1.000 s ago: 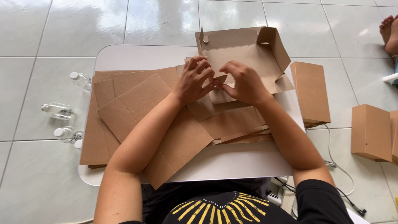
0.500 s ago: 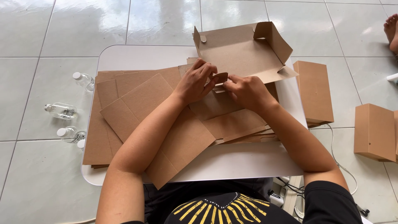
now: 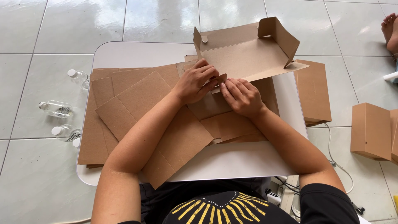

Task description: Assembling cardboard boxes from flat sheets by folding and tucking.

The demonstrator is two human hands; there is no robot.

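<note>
Left hand: your left hand (image 3: 195,81) is curling over the near edge of the half-folded cardboard box (image 3: 248,54), fingers bent and pinching a small flap.
Right hand: your right hand (image 3: 241,96) is lying just beside the left, fingers nearly flat and pressing down on the same flap; it is gripping lightly rather than closing around anything.
Box: the cardboard box is sitting at the far side of the white table (image 3: 137,54), its far and right walls standing up, its near panel lying open towards you.
Under your hands: loose flat cardboard sheets (image 3: 137,103) are spreading across the table in an overlapping heap, some running under your forearms and one corner hanging over the near edge.
Right of the table: a stack of flat brown blanks (image 3: 314,91) is lying at the table's right edge, partly overhanging it.
Further right: a finished brown box (image 3: 370,130) is resting on the floor, well apart from your hands.
Left of the table: three small clear bottles (image 3: 56,109) with white caps are lying on the floor.
Cable: a thin white cable (image 3: 331,153) is trailing across the floor near your right elbow.
Floor: pale glossy tiles (image 3: 41,33) are reflecting light all around.
Another person: a bare foot (image 3: 389,31) is showing at the top right corner.
</note>
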